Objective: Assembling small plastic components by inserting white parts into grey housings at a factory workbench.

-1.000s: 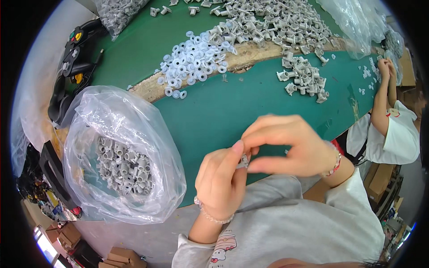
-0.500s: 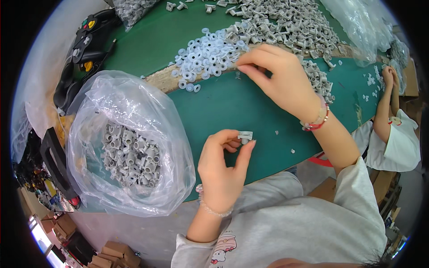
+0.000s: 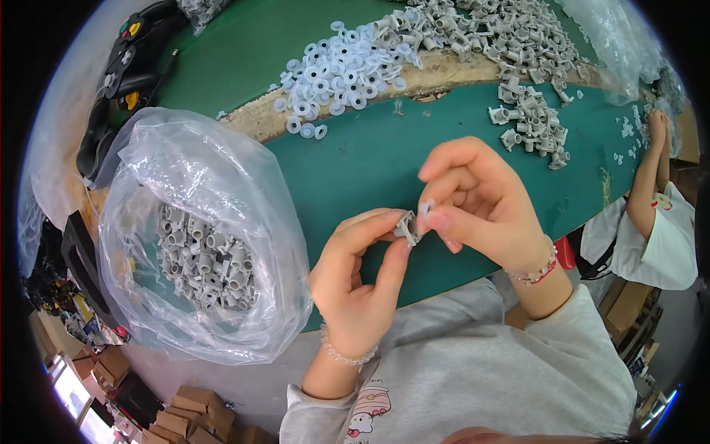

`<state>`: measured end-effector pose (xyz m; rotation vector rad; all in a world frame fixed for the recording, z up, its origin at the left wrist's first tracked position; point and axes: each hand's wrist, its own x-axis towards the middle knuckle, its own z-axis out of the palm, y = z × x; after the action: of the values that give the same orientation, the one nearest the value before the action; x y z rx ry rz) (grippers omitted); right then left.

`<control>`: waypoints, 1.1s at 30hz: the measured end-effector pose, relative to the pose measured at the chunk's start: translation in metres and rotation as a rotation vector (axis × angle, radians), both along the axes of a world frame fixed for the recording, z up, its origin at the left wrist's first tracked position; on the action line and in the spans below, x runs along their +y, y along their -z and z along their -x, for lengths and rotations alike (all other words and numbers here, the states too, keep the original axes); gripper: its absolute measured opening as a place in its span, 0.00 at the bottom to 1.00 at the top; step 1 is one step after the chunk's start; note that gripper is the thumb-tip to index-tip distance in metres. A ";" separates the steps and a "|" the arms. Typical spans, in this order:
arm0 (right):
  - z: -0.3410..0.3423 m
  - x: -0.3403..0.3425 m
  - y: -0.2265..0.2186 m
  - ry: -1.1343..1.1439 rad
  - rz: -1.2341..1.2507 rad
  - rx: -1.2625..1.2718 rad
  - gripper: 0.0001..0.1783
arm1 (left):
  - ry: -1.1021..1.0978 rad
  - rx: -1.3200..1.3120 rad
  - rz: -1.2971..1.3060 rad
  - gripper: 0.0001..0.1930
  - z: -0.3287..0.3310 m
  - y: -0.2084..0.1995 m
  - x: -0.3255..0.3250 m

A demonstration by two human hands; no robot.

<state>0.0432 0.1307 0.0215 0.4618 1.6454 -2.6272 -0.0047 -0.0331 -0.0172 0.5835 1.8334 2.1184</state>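
Observation:
Between thumb and fingers, my left hand (image 3: 360,277) pinches a small grey plastic part (image 3: 406,228) with a short tube on it. Right up against that part, my right hand (image 3: 481,207) pinches a translucent white rubber cap (image 3: 427,209) between thumb and forefinger. The cap and the grey part are very close; whether they touch I cannot tell. More such caps lie in a pile (image 3: 342,74) beyond my hands. A small heap of grey parts (image 3: 534,122) lies on the green mat (image 3: 355,163) past my right hand.
A clear plastic bag (image 3: 277,214) holding many grey parts stands at left. A large grey heap (image 3: 495,33) fills the far side, behind a worn wooden strip (image 3: 451,72). Black game controllers (image 3: 122,70) lie far left. Another person's hands (image 3: 658,126) are at the right.
My right hand has come back from the cap pile to my left hand, now with a cap in its fingers. My left hand has turned the grey part on its side.

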 end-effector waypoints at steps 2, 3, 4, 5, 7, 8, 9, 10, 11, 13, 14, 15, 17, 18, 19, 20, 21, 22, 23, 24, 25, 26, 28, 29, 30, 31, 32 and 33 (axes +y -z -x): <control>-0.003 0.005 0.003 -0.039 0.020 -0.002 0.07 | -0.007 0.002 -0.006 0.15 0.000 0.001 0.000; -0.004 0.007 0.005 -0.076 0.032 -0.003 0.07 | -0.013 0.006 -0.020 0.14 -0.001 0.002 0.000; -0.004 0.008 0.009 -0.075 0.035 -0.006 0.07 | -0.012 0.003 -0.016 0.14 -0.001 0.002 0.000; -0.005 0.007 0.015 -0.074 -0.033 0.092 0.07 | -0.007 -0.008 -0.023 0.14 -0.001 0.002 0.000; -0.005 0.007 0.020 -0.070 -0.098 0.186 0.07 | 0.000 -0.022 -0.026 0.14 -0.002 0.002 0.000; -0.005 0.008 0.021 -0.055 -0.263 0.217 0.07 | 0.018 -0.061 -0.044 0.14 -0.002 0.001 0.000; -0.005 0.009 0.021 -0.041 -0.429 0.248 0.08 | 0.036 -0.101 -0.063 0.14 -0.002 0.000 0.000; -0.005 0.008 0.019 -0.039 -0.428 0.245 0.08 | 0.038 -0.103 -0.061 0.14 -0.002 -0.001 -0.001; -0.004 0.005 0.018 -0.038 -0.481 0.236 0.07 | 0.055 -0.106 -0.052 0.14 -0.001 -0.002 -0.002; -0.004 0.002 0.019 -0.037 -0.530 0.227 0.07 | 0.070 -0.109 -0.039 0.14 0.000 -0.003 -0.004; -0.004 0.002 0.019 -0.048 -0.501 0.219 0.07 | 0.071 -0.109 -0.039 0.14 0.000 -0.002 -0.004; -0.005 0.001 0.019 -0.059 -0.471 0.212 0.08 | 0.071 -0.109 -0.040 0.14 0.000 -0.002 -0.004; -0.006 -0.001 0.021 -0.058 -0.379 0.192 0.08 | 0.080 -0.108 -0.043 0.14 0.000 -0.002 -0.003; -0.006 -0.001 0.022 -0.058 -0.287 0.175 0.08 | 0.087 -0.105 -0.046 0.14 0.000 -0.002 -0.003; -0.006 -0.002 0.023 -0.058 -0.287 0.174 0.08 | 0.087 -0.106 -0.045 0.14 0.000 -0.002 -0.003; -0.006 -0.001 0.024 -0.058 -0.243 0.192 0.06 | 0.086 -0.100 -0.051 0.13 0.000 -0.002 -0.002; -0.005 -0.002 0.025 -0.059 -0.199 0.211 0.04 | 0.084 -0.094 -0.057 0.13 0.000 -0.002 -0.002; -0.005 -0.002 0.025 -0.059 -0.199 0.210 0.04 | 0.084 -0.095 -0.057 0.13 0.000 -0.002 -0.002; -0.005 -0.003 0.024 -0.046 -0.184 0.212 0.04 | 0.087 -0.085 -0.051 0.13 0.000 -0.003 -0.002; -0.004 -0.003 0.024 -0.032 -0.169 0.214 0.03 | 0.091 -0.075 -0.045 0.13 0.000 -0.003 -0.002; -0.005 -0.004 0.024 -0.033 -0.170 0.213 0.03 | 0.091 -0.076 -0.045 0.13 0.000 -0.003 -0.003; -0.005 -0.005 0.024 -0.015 -0.188 0.198 0.04 | 0.087 -0.061 -0.042 0.13 0.000 -0.002 -0.003; -0.004 -0.006 0.026 0.002 -0.207 0.183 0.04 | 0.083 -0.048 -0.038 0.13 0.000 -0.001 -0.005; -0.003 -0.005 0.026 0.027 -0.488 0.299 0.07 | 0.063 -0.054 -0.039 0.12 0.000 -0.001 -0.005; -0.002 -0.005 0.026 0.051 -0.770 0.413 0.10 | 0.043 -0.059 -0.040 0.12 0.001 -0.001 -0.005; -0.002 -0.004 0.026 0.051 -0.771 0.412 0.10 | 0.043 -0.060 -0.041 0.12 0.001 -0.001 -0.005; -0.002 -0.005 0.026 0.068 -0.944 0.471 0.12 | 0.032 -0.064 -0.058 0.12 0.001 -0.001 -0.006; -0.003 -0.005 0.025 0.086 -1.117 0.530 0.14 | 0.022 -0.069 -0.075 0.12 0.001 0.000 -0.006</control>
<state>0.0459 0.1257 -0.0037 -0.2431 3.2124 -1.6566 -0.0055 -0.0392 -0.0170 0.5383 1.7108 2.1728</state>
